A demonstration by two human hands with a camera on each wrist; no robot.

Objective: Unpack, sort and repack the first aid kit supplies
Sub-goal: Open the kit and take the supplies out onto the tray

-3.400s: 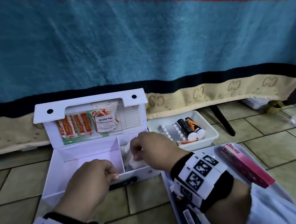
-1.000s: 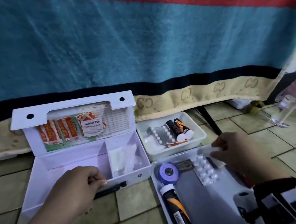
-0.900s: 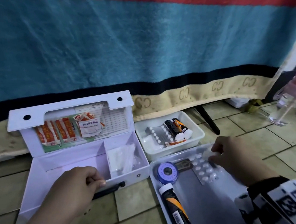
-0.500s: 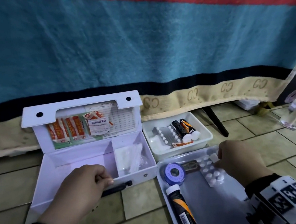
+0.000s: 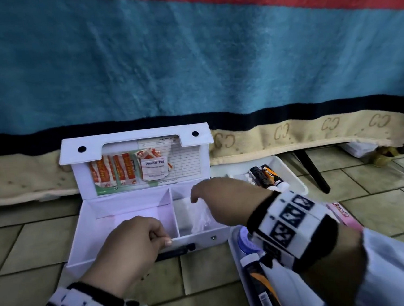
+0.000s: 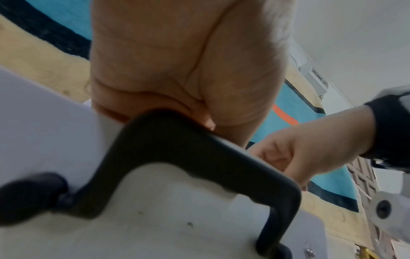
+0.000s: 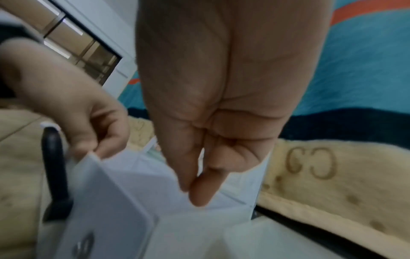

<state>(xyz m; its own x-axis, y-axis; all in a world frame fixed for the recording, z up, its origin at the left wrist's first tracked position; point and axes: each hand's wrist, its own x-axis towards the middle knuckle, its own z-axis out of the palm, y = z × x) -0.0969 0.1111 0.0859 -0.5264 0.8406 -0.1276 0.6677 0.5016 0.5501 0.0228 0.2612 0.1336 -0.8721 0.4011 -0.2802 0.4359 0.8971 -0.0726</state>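
I judge the task is in its repacking part, and not near the end. The white first aid box (image 5: 120, 237) stands open on the tiled floor (image 5: 37, 245). My left hand (image 5: 131, 248) grips its front wall, the fingers curled over the rim just above the black carrying handle (image 6: 199, 157), so the box is held steady. My right hand (image 5: 222, 197) is over the right compartment, where a clear plastic packet (image 5: 197, 217) already lies. The thumb and fingertips (image 7: 199, 191) are drawn together, but I cannot tell if they pinch something. The left compartment (image 5: 130, 216) shows only its bare bottom. Plaster strips (image 5: 111, 172) and an alcohol pad (image 5: 155, 168) sit in the lid pocket. Much is still outside: two tubes in the white tray (image 5: 295, 181) behind, and a blue tape roll (image 5: 244, 242), an orange-black tube (image 5: 260, 285) and a pink box (image 5: 342, 215) in the near tray (image 5: 239, 267).
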